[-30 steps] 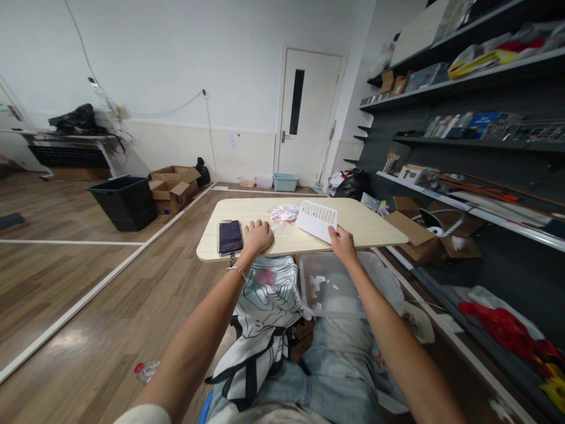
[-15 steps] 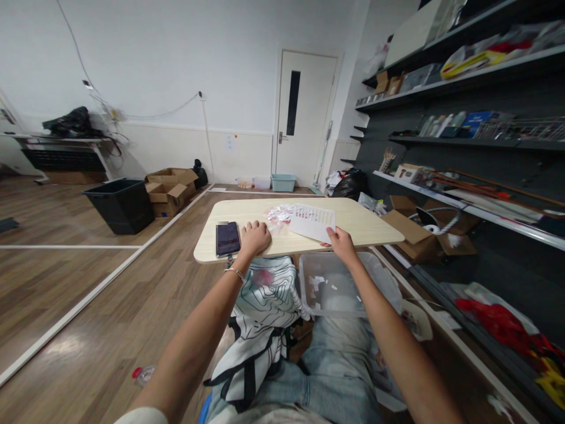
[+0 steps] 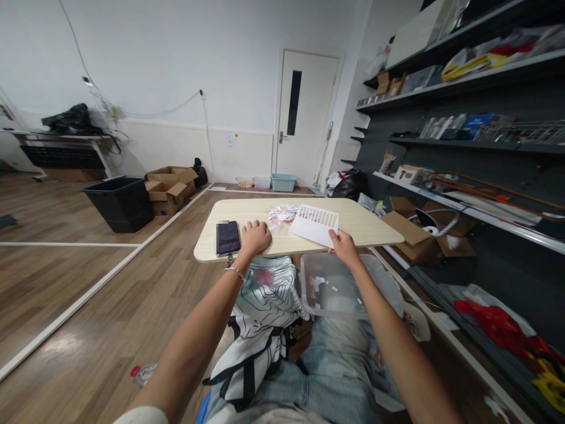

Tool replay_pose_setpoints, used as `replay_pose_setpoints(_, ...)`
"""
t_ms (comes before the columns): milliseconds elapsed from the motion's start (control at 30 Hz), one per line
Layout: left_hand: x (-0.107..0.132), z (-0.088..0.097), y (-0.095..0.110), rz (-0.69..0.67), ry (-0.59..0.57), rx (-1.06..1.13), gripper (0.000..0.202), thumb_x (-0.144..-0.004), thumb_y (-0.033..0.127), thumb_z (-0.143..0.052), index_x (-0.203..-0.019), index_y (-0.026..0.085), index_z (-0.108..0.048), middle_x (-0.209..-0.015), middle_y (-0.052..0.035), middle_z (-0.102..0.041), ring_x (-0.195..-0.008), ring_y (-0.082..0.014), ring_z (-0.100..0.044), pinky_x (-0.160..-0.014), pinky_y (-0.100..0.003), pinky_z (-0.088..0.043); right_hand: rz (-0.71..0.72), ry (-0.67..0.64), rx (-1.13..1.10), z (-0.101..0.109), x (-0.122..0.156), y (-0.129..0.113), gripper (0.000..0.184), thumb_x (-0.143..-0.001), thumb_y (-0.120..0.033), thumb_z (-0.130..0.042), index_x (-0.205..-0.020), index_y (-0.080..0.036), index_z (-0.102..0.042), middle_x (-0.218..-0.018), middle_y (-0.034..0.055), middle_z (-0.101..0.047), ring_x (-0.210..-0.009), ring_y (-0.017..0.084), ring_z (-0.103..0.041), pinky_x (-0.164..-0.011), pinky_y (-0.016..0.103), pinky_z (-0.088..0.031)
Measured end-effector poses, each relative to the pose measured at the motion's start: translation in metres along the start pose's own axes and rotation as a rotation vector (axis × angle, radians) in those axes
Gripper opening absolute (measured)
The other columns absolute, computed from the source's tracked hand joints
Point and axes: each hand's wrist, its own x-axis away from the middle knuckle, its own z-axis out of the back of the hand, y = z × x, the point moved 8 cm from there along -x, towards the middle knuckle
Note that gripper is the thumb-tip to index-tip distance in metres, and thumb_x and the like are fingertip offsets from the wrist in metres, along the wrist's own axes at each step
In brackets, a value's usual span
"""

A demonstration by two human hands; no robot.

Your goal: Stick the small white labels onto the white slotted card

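My right hand [image 3: 343, 246] pinches the near corner of a white sheet with rows of cut-out slots [image 3: 315, 224], which lies on the light wooden table [image 3: 371, 229]. My left hand [image 3: 255, 235] rests on the table as a loose fist, fingers curled under, right beside a dark phone [image 3: 228, 237]. What, if anything, is inside that fist is hidden. A heap of small white and pink paper bits [image 3: 282, 213] lies just beyond both hands.
A clear plastic bin [image 3: 339, 285] with paper scraps stands under the table's front edge. A patterned cloth [image 3: 260, 312] hangs over my lap. Dark shelving [image 3: 463, 141] fills the right wall. A black bin [image 3: 121, 203] and cardboard boxes [image 3: 170, 187] stand at left.
The white slotted sheet was lowered from a raised tilt to lie flatter on the table. My left hand has stayed by the phone.
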Motion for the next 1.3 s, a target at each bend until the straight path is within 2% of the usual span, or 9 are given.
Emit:
replay_pose_setpoints(200,-0.001,-0.001,0.0,0.005,-0.001,-0.003,0.049,-0.106,0.037,-0.029,-0.137,0.022,-0.063,-0.148,-0.0172,-0.061,-0.137,-0.0365,-0.05,-0.113,-0.054,-0.037,-0.012,0.002,0.017,0.001,0.001,0.005,0.056,-0.087,-0.076,-0.056,-0.088,-0.02,-0.065,-0.058,0.0044,-0.065,-0.049,0.024,-0.064,-0.049,0.035,-0.054)
replay_pose_setpoints(433,0.0,0.0,0.0,0.006,0.003,0.005,0.048,-0.106,0.037,-0.03,-0.135,0.022,-0.064,-0.147,-0.017,-0.061,-0.137,-0.0364,-0.051,-0.113,-0.054,-0.037,-0.019,-0.004,-0.005,0.001,0.001,0.006,0.062,-0.082,-0.083,-0.056,-0.086,-0.021,-0.063,-0.054,0.003,-0.063,-0.047,0.023,-0.062,-0.048,0.034,-0.051)
replay_pose_setpoints(700,0.002,0.001,0.001,0.004,0.009,0.004,0.048,-0.106,0.037,-0.029,-0.134,0.022,-0.065,-0.146,-0.0171,-0.062,-0.137,-0.0364,-0.051,-0.113,-0.054,-0.037,0.003,-0.012,-0.014,-0.002,0.002,-0.003,0.068,-0.082,-0.084,-0.055,-0.09,-0.018,-0.07,-0.053,0.0032,-0.062,-0.046,0.023,-0.061,-0.047,0.034,-0.049)
replay_pose_setpoints(900,0.002,0.001,0.001,0.005,0.004,0.005,0.048,-0.106,0.037,-0.029,-0.135,0.021,-0.064,-0.146,-0.0175,-0.061,-0.137,-0.0365,-0.051,-0.113,-0.054,-0.037,0.041,0.005,-0.029,-0.003,0.004,-0.007,0.063,-0.083,-0.073,-0.061,-0.1,-0.013,-0.073,-0.077,0.0107,-0.077,-0.046,0.019,-0.059,-0.047,0.033,-0.051)
replay_pose_setpoints(1000,0.002,0.002,0.001,0.0,0.011,0.004,0.049,-0.106,0.037,-0.028,-0.134,0.02,-0.065,-0.146,-0.0186,-0.062,-0.136,-0.0372,-0.051,-0.112,-0.055,-0.038,0.052,0.007,-0.031,-0.003,0.004,-0.008,0.064,-0.082,-0.071,-0.064,-0.106,-0.012,-0.073,-0.086,0.0127,-0.079,-0.046,0.017,-0.058,-0.046,0.032,-0.05)
replay_pose_setpoints(1300,0.001,0.0,0.002,0.0,0.006,-0.008,0.048,-0.107,0.036,-0.029,-0.135,0.019,-0.064,-0.146,-0.0177,-0.062,-0.137,-0.0367,-0.051,-0.113,-0.053,-0.037,0.068,-0.016,-0.035,-0.004,-0.001,-0.008,0.057,-0.084,-0.072,-0.064,-0.095,-0.016,-0.071,-0.066,0.0047,-0.07,-0.043,0.016,-0.055,-0.045,0.03,-0.047)
